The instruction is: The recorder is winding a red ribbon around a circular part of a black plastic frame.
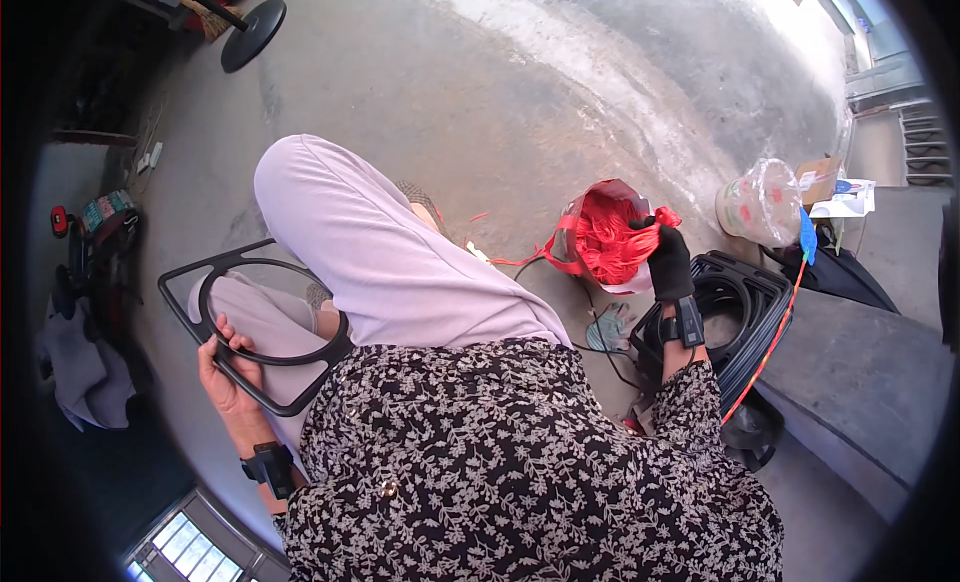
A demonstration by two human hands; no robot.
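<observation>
My bare left hand (pixel 230 367) grips the edge of a black plastic frame (pixel 262 248) with a large round opening, held tilted beside my left thigh. The fingers wrap over its bar. My right hand (pixel 670 267), in a black glove, is at the rim of a bag (pixel 572 237) full of red plastic strands (pixel 610 244). Its fingers are closed on a bunch of these strands at the bag's right side; the fingertips are partly hidden. A stack of similar black frames (pixel 765 282) stands just below my right wrist.
A grey glove (pixel 610 327) lies on the floor between the bag and my leg. Right of the bag stand a clear plastic-covered tub (pixel 757 202), a cardboard box (pixel 818 179) and a grey ledge (pixel 850 352). A red-yellow stick with a blue tip (pixel 775 342) leans across the stack.
</observation>
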